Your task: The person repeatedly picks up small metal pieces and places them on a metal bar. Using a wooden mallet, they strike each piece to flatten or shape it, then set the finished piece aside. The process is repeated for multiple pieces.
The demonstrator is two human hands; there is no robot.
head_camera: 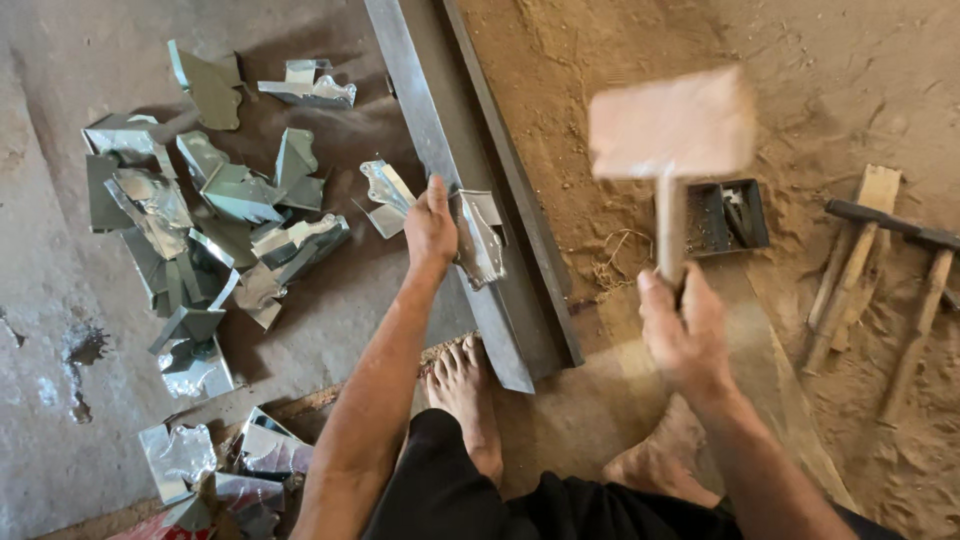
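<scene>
My left hand (431,225) presses a bent piece of shiny sheet metal (480,238) against a long steel angle bar (455,150) that lies on the floor. My right hand (682,325) grips the handle of a wooden mallet (672,130), whose blurred head is raised above the bar, to the right of the piece. My bare feet rest on the ground near the bar's front end.
A heap of folded sheet-metal pieces (215,210) lies on the concrete at left, with more (215,465) at the lower left. On the sandy ground at right are a small dark metal tray (728,215), wooden sticks (855,260) and a hammer (915,290).
</scene>
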